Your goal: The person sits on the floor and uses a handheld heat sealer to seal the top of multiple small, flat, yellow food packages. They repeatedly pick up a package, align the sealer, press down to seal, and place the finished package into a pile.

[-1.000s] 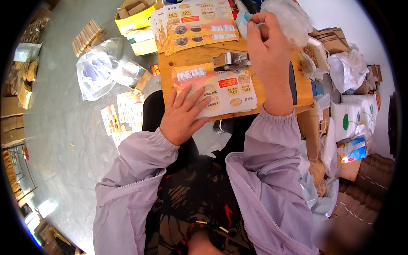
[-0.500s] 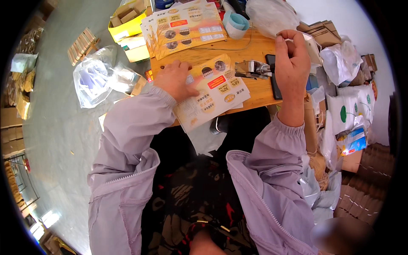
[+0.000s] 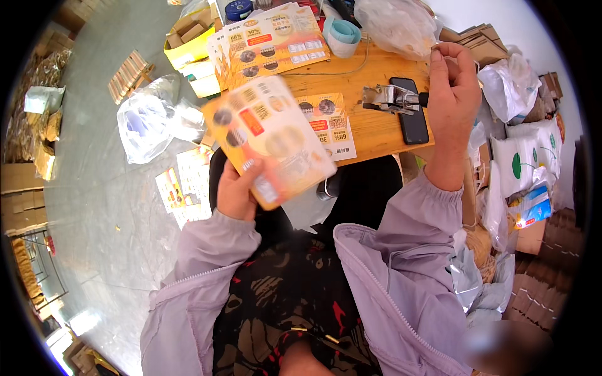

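Observation:
My left hand [image 3: 237, 193] grips a flat printed sheet [image 3: 273, 135] in yellow, white and orange by its lower-left edge, thumb on top. It is lifted and tilted over the table's front edge. Under it, another similar printed sheet [image 3: 342, 128] lies on the wooden table [image 3: 382, 141], partly covered. My right hand [image 3: 454, 81] is raised on the right, thumb and fingers pinched together; whatever is in the pinch is too small to make out. Just left of its wrist stands a metal lever tool [image 3: 392, 99] with a black end, over a black phone [image 3: 414, 127].
A stack of printed sheets [image 3: 276, 44] lies at the back left, beside a light-blue tape roll [image 3: 342, 39]. Behind are a clear plastic bag [image 3: 398, 28] and a yellow box [image 3: 188, 53]. Bags and cardboard crowd the right side. A striped stool [image 3: 130, 73] stands on the floor.
My left hand has lifted a printed sheet off the one on the table and drawn it toward me, turning it. My right hand, still pinched, has shifted slightly right within the view.

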`<state>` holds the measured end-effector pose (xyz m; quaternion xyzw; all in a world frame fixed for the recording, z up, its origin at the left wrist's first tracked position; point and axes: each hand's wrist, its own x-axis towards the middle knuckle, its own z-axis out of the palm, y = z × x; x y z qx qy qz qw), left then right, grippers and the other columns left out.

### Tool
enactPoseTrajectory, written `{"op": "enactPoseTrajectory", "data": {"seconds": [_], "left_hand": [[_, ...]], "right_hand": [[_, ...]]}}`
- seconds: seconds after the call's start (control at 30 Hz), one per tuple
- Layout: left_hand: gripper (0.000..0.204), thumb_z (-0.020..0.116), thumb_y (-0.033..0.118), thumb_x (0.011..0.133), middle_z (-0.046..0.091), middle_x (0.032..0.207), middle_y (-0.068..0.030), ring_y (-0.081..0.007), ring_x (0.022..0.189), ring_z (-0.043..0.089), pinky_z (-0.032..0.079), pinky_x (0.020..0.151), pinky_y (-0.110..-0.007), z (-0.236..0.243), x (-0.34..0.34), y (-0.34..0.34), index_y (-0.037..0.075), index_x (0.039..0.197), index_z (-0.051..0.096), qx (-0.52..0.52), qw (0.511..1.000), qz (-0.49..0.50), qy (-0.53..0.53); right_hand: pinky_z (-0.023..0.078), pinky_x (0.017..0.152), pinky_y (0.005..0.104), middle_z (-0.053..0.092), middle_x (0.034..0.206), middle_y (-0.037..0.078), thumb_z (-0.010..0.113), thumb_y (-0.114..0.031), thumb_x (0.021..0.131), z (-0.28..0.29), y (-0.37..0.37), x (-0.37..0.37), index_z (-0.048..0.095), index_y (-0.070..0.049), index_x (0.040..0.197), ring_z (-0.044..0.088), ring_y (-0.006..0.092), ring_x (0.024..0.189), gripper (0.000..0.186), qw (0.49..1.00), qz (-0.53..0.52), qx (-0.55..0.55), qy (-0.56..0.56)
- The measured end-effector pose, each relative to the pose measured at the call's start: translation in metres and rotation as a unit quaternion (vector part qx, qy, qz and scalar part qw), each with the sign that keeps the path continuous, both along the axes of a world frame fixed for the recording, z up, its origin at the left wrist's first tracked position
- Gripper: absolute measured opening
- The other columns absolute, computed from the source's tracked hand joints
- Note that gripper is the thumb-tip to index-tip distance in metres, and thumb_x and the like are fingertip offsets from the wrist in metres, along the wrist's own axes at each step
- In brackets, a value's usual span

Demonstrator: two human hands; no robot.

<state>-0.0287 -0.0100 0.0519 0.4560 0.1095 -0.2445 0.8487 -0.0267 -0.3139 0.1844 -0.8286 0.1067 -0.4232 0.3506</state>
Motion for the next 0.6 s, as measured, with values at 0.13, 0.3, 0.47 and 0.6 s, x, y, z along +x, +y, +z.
{"op": "enactPoseTrajectory", "data": {"seconds": [0.13, 0.3, 0.47, 0.6], "left_hand": [[0.041, 0.064, 0.008, 0.097, 0.060, 0.131, -0.0098, -0.0245, 0.118, 0.063, 0.055, 0.100, -0.040, 0.013, -0.031, -0.032, 0.003, 0.135, 0.049, -0.026, 0.987, -0.064, 0.144], [0.041, 0.060, 0.008, 0.100, 0.060, 0.134, -0.0118, -0.0250, 0.123, 0.061, 0.054, 0.102, -0.039, 0.003, -0.019, -0.064, 0.003, 0.138, 0.046, -0.086, 0.967, -0.099, 0.220], [0.038, 0.054, 0.012, 0.103, 0.060, 0.133, -0.0145, -0.0260, 0.124, 0.061, 0.054, 0.102, -0.037, -0.005, -0.016, -0.069, -0.001, 0.137, 0.045, -0.114, 0.954, -0.099, 0.258], [0.031, 0.056, 0.014, 0.102, 0.064, 0.129, -0.0133, -0.0251, 0.122, 0.062, 0.054, 0.099, -0.037, -0.001, -0.011, -0.044, 0.000, 0.130, 0.057, -0.047, 0.955, -0.247, 0.157]], "right_hand": [[0.035, 0.055, 0.0250, 0.051, 0.061, -0.001, 0.059, -0.012, 0.098, 0.002, 0.003, 0.002, 0.059, -0.003, 0.100, 0.040, 0.0068, 0.056, 0.009, 1.000, 0.004, -0.014, 0.011], [0.035, 0.053, 0.0262, 0.050, 0.059, 0.001, 0.058, -0.012, 0.098, -0.004, 0.011, 0.011, 0.058, -0.004, 0.099, 0.041, 0.0073, 0.054, 0.008, 1.000, 0.018, -0.010, 0.023], [0.035, 0.051, 0.0283, 0.048, 0.058, 0.004, 0.059, -0.011, 0.097, -0.014, 0.030, 0.026, 0.058, -0.005, 0.098, 0.041, 0.0095, 0.052, 0.006, 0.998, 0.051, -0.029, 0.033], [0.040, 0.051, 0.0329, 0.054, 0.061, 0.008, 0.059, -0.011, 0.096, -0.024, 0.048, 0.042, 0.058, -0.005, 0.100, 0.049, 0.0184, 0.051, 0.007, 0.995, 0.080, -0.035, 0.041]]}}
